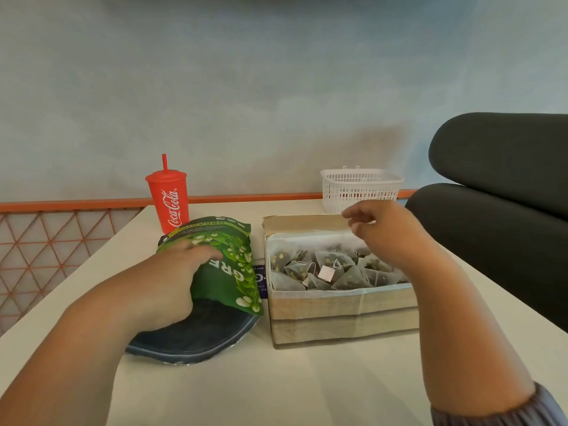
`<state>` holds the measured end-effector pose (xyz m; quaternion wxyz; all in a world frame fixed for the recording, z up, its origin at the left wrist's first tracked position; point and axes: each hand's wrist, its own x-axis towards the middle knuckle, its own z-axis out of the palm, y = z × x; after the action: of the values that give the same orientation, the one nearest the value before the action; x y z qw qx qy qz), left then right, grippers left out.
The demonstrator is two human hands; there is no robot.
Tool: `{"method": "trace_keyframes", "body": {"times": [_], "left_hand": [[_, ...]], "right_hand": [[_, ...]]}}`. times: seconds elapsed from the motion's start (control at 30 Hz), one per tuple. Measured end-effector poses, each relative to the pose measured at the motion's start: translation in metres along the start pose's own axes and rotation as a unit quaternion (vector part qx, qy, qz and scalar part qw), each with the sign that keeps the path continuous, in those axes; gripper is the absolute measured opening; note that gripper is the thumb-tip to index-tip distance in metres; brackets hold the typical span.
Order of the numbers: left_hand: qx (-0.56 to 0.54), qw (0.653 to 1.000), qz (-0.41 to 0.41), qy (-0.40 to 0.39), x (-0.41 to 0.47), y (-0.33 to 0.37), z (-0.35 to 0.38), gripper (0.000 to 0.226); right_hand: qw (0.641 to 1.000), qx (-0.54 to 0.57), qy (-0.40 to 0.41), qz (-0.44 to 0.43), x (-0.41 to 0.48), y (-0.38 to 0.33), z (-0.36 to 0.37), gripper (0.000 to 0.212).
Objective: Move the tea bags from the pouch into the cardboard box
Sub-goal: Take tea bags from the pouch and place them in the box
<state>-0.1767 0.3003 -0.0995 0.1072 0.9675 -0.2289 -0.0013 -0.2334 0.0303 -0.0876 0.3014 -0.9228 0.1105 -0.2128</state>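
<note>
Two hands are out over the table (307,379). Far left is an orange fence (46,247) of criss-cross bars, cut off by the edge. Next comes a red cup (167,198) with a lid and straw. It stands behind the pouch, out of the way.

The green pouch (224,265) lies on its side with its mouth toward the person. The left hand (166,278) holds it by the top side, fingers bent over the green front. I think this keeps the mouth open so the bags are easy to reach. The thumb is hidden, and I cannot see if any bags are inside. Under the hand is a dark blue round shape (190,336). It may be the inside of the pouch or something under it. I cannot tell which.

Just right of the pouch stands the cardboard box (341,315), open on top. Lots of tea bags (325,269) are piled in it. The right hand (384,232) hangs over the far side of the box, fingers loosely curled, and I see nothing in them. It hides one corner of the box.

Behind it is a white basket (361,186). What is in it is hard to see. Far right are big dark cushions (498,167), cut off.
</note>
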Motion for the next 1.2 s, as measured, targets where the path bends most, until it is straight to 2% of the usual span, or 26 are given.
{"method": "trace_keyframes", "body": {"times": [0.17,0.3,0.37,0.5,0.57,0.77,0.87,1.03,1.13,1.2], "left_hand": [[-0.039,0.985,0.027,0.166,0.001,0.005,-0.006,0.046],[-0.053,0.945,0.086,0.311,0.000,0.007,-0.014,0.033],[-0.057,0.924,0.122,0.359,-0.002,0.008,-0.018,0.028],[-0.092,0.883,0.193,0.417,-0.003,0.004,-0.023,0.017],[-0.091,0.877,0.205,0.425,-0.003,0.002,-0.025,0.016],[-0.100,0.882,0.220,0.405,-0.017,0.017,-0.032,0.012],[-0.124,0.918,0.216,0.309,-0.024,0.032,-0.031,0.017],[0.004,0.978,0.146,0.148,-0.010,0.036,-0.003,0.031],[0.074,0.990,0.089,0.077,0.002,0.029,0.009,0.036],[0.063,0.995,0.053,0.058,0.006,0.026,0.011,0.028]], "right_hand": [[0.992,0.070,-0.059,-0.085,-0.013,-0.037,0.017,0.021],[0.973,0.120,-0.111,-0.160,-0.028,-0.068,0.033,0.018],[0.966,0.113,-0.140,-0.186,-0.034,-0.078,0.039,0.017],[0.962,0.025,-0.156,-0.223,-0.039,-0.087,0.049,0.040],[0.962,0.002,-0.146,-0.231,-0.039,-0.088,0.052,0.050],[0.966,0.018,-0.122,-0.229,-0.032,-0.082,0.060,0.061],[0.963,0.044,-0.112,-0.240,-0.030,-0.080,0.063,0.063],[0.963,0.051,-0.120,-0.235,-0.032,-0.081,0.061,0.063],[0.958,0.032,-0.133,-0.252,-0.037,-0.086,0.061,0.063],[0.952,0.026,-0.140,-0.269,-0.041,-0.091,0.062,0.063]]}}
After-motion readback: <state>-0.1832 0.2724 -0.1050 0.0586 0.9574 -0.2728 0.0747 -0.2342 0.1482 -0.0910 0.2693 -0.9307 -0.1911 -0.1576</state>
